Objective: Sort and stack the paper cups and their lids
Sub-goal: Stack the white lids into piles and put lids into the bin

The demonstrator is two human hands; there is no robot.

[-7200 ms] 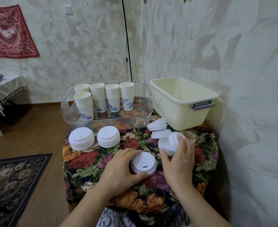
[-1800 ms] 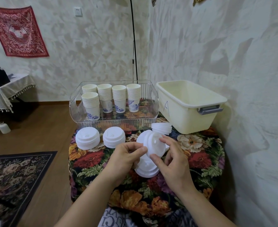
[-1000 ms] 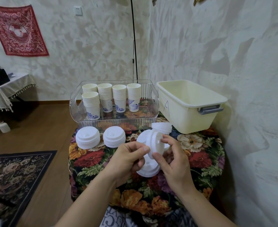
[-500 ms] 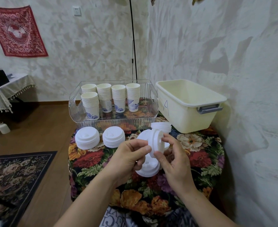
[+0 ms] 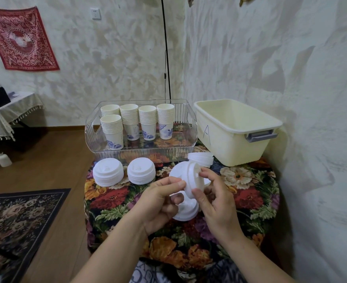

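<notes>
a: what have you got there, centre of the frame?

b: one white lid (image 5: 193, 178), tipped up on edge above the tabletop (image 5: 248, 201). my left hand (image 5: 158, 203) pinches its near rim between thumb and forefinger, the other fingers curled under. my right hand (image 5: 215, 199) has the thumb on the lower edge and a fingertip on the upper edge, the rest loosely bent.

a: and the rest of them?

b: a short pile of lids (image 5: 186, 211) sits just below my hands. two finished lid stacks (image 5: 108, 174) stand left of centre, in front of the clear tray (image 5: 191, 127). a few loose lids (image 5: 201, 158) lie beside the cream bin (image 5: 234, 137), right of centre. the cups (image 5: 148, 121) are already nested in columns inside the tray.

a: how does the lid handle?

b: i'd judge it very light, thin and springy, a bit slick. squeeze the dome and it would likely buckle, so i'd hold it by the rim, on opposite sides.

a: anything to watch?

b: it should nest only if it goes down flat and centred on the pile. crooked, it could skid off, or the pile could lean.
</notes>
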